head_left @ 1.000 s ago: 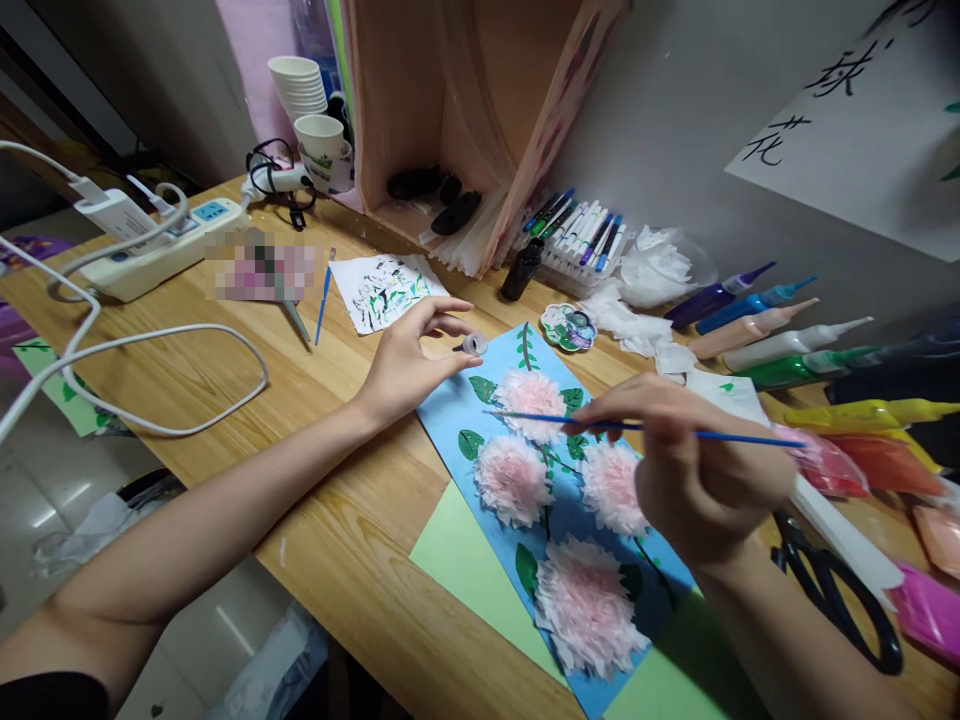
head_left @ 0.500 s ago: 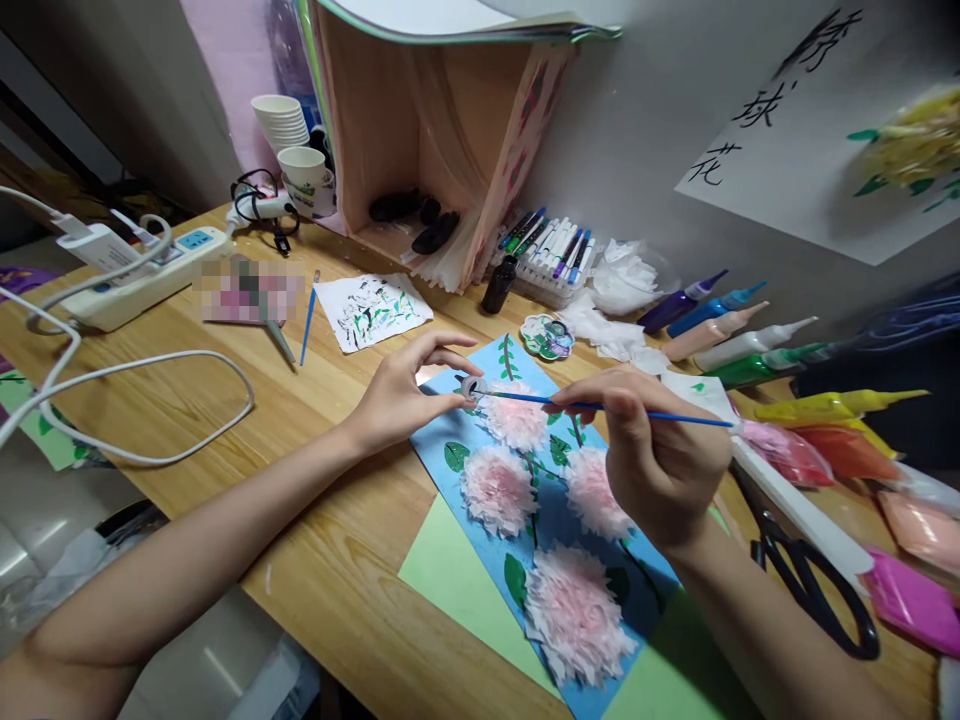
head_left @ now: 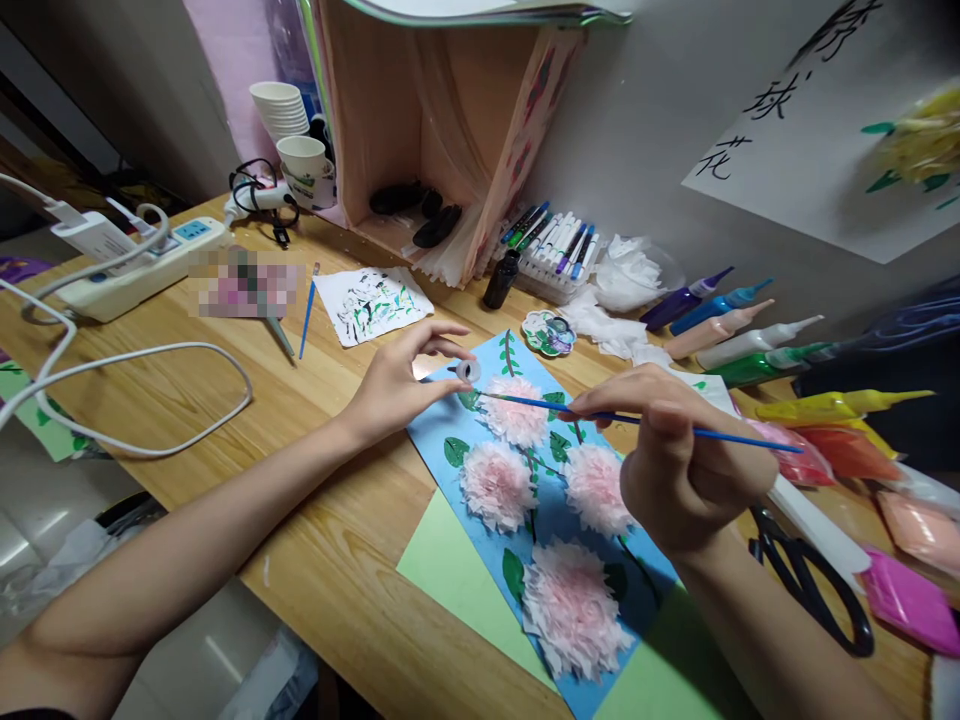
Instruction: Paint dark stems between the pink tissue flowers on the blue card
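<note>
The fingers of the left hand [head_left: 394, 385] were curved around a small translucent cap [head_left: 468, 371], pinching it above the top end of a blue sheet [head_left: 442, 410]. The cap's middle looked dark; what it held could not be told. The right hand [head_left: 690, 460] gripped a blue brush [head_left: 532, 402] in closed fingers, its tip just beside the cap; whether they touched was unclear.

On the sheet, four pink tissue flowers [head_left: 497, 487] were in place, with green leaves and dark stems painted around them. The work looked well advanced, though what remained could not be judged.

Beyond, on the table [head_left: 337, 560], stood a dark bottle [head_left: 501, 280], contents hidden, near a scalloped palette [head_left: 549, 333] smeared with green, white and purple paint. Behind were a clear case [head_left: 555, 284] of markers and a clear bowl [head_left: 677, 268] of crumpled white tissue.
</note>
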Demonstrator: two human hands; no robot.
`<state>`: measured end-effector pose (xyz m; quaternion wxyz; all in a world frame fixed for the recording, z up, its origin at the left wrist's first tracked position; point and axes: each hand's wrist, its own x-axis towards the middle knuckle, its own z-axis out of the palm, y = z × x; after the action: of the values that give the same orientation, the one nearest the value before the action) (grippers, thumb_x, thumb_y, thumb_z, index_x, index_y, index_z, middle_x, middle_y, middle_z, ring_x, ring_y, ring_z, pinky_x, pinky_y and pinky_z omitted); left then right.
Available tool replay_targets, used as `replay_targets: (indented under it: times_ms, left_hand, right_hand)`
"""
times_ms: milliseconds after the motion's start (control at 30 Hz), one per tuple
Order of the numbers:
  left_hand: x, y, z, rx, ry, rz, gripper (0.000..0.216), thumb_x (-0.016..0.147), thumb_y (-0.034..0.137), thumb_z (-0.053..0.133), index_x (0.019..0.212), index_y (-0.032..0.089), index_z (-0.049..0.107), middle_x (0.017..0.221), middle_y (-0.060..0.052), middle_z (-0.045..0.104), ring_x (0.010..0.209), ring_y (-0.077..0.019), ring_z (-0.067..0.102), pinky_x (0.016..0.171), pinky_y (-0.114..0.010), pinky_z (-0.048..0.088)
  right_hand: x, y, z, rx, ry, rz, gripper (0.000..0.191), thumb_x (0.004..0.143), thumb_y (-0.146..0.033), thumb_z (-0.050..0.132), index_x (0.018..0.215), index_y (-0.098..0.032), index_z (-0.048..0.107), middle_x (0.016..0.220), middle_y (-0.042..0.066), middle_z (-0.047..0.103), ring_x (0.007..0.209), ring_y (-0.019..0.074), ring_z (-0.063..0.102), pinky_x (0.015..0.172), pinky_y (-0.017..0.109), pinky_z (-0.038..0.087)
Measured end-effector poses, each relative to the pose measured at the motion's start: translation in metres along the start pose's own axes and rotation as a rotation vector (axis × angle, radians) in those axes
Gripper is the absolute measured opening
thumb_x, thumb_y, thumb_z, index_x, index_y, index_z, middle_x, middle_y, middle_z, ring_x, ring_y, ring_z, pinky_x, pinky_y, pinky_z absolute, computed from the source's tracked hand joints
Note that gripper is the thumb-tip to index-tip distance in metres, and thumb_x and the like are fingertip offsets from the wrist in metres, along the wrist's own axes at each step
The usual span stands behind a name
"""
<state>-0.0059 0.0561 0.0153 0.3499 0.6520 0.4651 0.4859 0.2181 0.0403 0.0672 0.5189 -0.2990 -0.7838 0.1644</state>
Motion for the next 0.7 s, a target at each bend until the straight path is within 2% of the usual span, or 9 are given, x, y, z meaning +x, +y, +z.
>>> replay_targets:
  times_ms: [67, 133, 300, 700]
  left_hand:
    - [0.003, -0.001, -0.003, -0.004, 0.091, -0.044, 0.047, 0.066, 0.014, 0.078, 0.108, 0.016, 0.057, 0.098, -0.005, 0.070, 0.093, -0.0185, 0.068, 0.087, -0.031, 0.050]
    - [0.006, -0.003, -0.006, -0.022, 0.158, -0.094, 0.046, 0.065, 0.016, 0.079, 0.106, 0.016, 0.058, 0.097, -0.005, 0.069, 0.093, -0.0193, 0.068, 0.084, -0.031, 0.051]
    - [0.007, -0.004, -0.008, -0.024, 0.184, -0.120, 0.047, 0.064, 0.018, 0.078, 0.106, 0.016, 0.058, 0.095, -0.005, 0.069, 0.093, -0.0194, 0.067, 0.084, -0.032, 0.051]
    - [0.005, -0.002, -0.006, -0.009, 0.169, -0.084, 0.045, 0.065, 0.020, 0.079, 0.105, 0.016, 0.058, 0.110, -0.008, 0.067, 0.093, -0.0183, 0.068, 0.085, -0.031, 0.052]
  right_hand:
    - [-0.001, -0.001, 0.002, 0.054, -0.025, 0.016, 0.034, 0.098, -0.028, 0.039, 0.077, -0.021, 0.065, 0.065, 0.002, 0.067, 0.060, 0.0132, 0.061, 0.057, 0.029, 0.047]
    - [-0.003, 0.000, 0.006, 0.087, -0.118, 0.050, 0.034, 0.098, -0.027, 0.040, 0.077, -0.019, 0.065, 0.065, 0.003, 0.067, 0.061, 0.0134, 0.061, 0.056, 0.028, 0.047]
    - [-0.011, 0.003, 0.019, 0.052, -0.324, 0.046, 0.030, 0.096, -0.023, 0.043, 0.076, -0.016, 0.064, 0.066, 0.005, 0.067, 0.063, 0.0141, 0.062, 0.060, 0.028, 0.050]
    - [-0.014, 0.004, 0.023, 0.029, -0.361, 0.024, 0.027, 0.095, -0.022, 0.044, 0.078, -0.016, 0.064, 0.067, 0.005, 0.067, 0.063, 0.0141, 0.062, 0.062, 0.029, 0.050]
